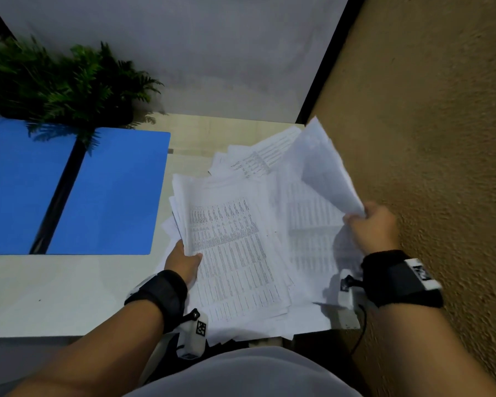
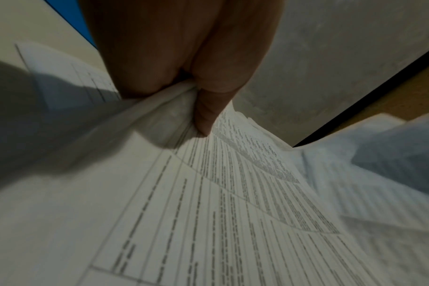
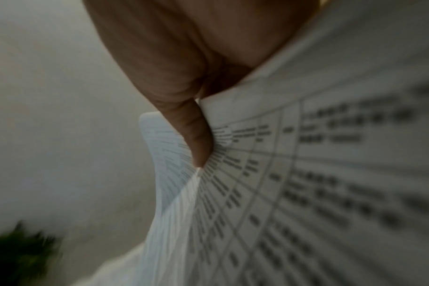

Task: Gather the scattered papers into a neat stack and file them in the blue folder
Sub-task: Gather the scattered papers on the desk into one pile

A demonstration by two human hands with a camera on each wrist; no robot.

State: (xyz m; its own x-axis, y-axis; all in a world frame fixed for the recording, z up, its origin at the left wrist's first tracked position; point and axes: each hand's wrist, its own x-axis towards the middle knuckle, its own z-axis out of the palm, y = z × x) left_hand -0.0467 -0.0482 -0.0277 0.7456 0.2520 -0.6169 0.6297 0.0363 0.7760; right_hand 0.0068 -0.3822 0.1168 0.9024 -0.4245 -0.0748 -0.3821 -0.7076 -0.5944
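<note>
The left hand (image 1: 184, 260) grips the near-left edge of a fanned bundle (image 1: 232, 253) of printed papers, thumb on top and fingers underneath; the left wrist view shows the thumb (image 2: 208, 116) pressed onto the top sheet, which carries a table of small text. The right hand (image 1: 374, 227) pinches the corner of a lifted sheet (image 1: 324, 164), which curls upward and away from the pile, its far tip raised above the tabletop's right edge. In the right wrist view the thumb (image 3: 196, 143) lies against the printed face of that sheet; the picture is blurred, so whether the hand holds 1 sheet or more is hard to tell.

More papers (image 1: 307, 233) lie loose and overlapping on the right part of the tabletop (image 1: 55, 290), under and beyond the bundle, some hanging over the near edge. The blue folder (image 1: 112, 193) lies open and flat to the left of the papers, its right edge near the bundle but apart from it. A fern (image 1: 63, 84) stands behind the folder, its fronds overhanging the folder's far edge.
</note>
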